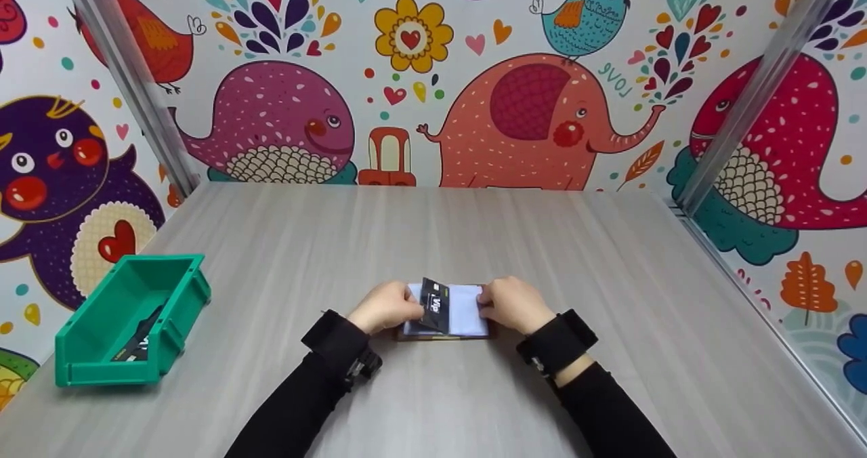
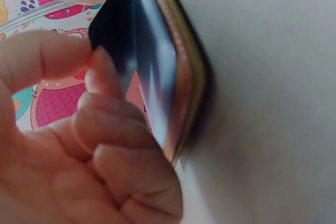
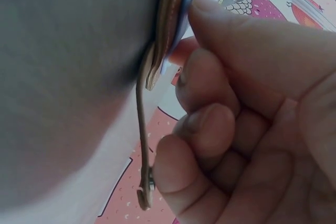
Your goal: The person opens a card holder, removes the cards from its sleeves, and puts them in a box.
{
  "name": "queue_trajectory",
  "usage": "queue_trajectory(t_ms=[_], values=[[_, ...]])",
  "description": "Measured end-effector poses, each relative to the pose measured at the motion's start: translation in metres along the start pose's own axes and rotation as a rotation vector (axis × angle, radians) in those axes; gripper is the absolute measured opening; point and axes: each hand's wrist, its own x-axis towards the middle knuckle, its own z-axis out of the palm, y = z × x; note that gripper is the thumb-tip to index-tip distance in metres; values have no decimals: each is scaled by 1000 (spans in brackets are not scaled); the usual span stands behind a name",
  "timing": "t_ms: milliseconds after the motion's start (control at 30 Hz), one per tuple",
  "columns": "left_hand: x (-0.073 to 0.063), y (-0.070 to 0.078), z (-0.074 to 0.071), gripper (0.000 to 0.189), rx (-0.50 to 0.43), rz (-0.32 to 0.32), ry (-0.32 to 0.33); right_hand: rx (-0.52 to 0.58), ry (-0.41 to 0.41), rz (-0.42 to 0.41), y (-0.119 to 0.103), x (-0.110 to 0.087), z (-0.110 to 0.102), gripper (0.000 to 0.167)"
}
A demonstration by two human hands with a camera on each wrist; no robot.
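A card holder (image 1: pixel 469 310) lies spread on the table, its pale clear sleeves facing up and a brown cover beneath. Over its left side a black card (image 1: pixel 435 302) printed "Vip" stands tilted. My left hand (image 1: pixel 387 305) pinches this card at its left edge between thumb and index finger; the left wrist view shows the card's dark back (image 2: pixel 113 24). At the holder's right edge, my right hand (image 1: pixel 516 302) pinches the sleeves with thumb and index finger. A brown strap (image 3: pixel 142 140) with a metal snap sticks out beside its curled fingers in the right wrist view.
A green bin (image 1: pixel 108 375) stands at the table's left, with several black cards (image 1: pixel 141 339) inside. Walls printed with cartoon animals border the back and sides of the table (image 1: pixel 433 234). Metal posts (image 1: pixel 135 78) rise at both back corners.
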Motion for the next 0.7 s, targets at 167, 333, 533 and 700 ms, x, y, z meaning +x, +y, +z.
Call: queue_trajectory(t_ms=[167,333,533,700], values=[[-4,-5,-1,20,40,52,44,9,12,-2,1,-1,0,27],[-6,-6,-5,21,57,90,85,14,6,24,1,-1,1,25],[-9,-7,-12,28,80,105,99,15,-3,31,1,-1,1,34],[-13,-9,-19,32,91,153,115,23,-10,37,0,-1,-1,37]])
